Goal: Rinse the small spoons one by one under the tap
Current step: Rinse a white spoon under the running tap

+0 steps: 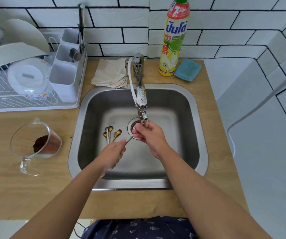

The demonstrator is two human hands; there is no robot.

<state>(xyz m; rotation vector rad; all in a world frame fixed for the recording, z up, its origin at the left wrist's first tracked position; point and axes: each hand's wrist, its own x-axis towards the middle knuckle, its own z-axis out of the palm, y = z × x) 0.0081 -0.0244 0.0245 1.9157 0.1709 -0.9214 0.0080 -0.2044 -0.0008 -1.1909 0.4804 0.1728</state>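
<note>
Both hands are over the steel sink [197, 118], under the tap [141, 100]. My left hand [112, 153] pinches the handle of a small silver spoon [130, 139]. My right hand [149, 135] holds the bowl end of that spoon just below the tap's outlet, fingers rubbing it. Several small spoons [112, 133], gold and silver, lie together on the sink floor to the left of the drain [132, 125]. Whether water is running is hard to tell.
A glass measuring jug [35, 144] with brown powder stands on the wooden counter at left. A dish rack [26, 94] with plates and a cutlery holder sits at back left. A folded cloth [111, 73], a dish soap bottle [175, 40] and a blue sponge [187, 70] lie behind the sink.
</note>
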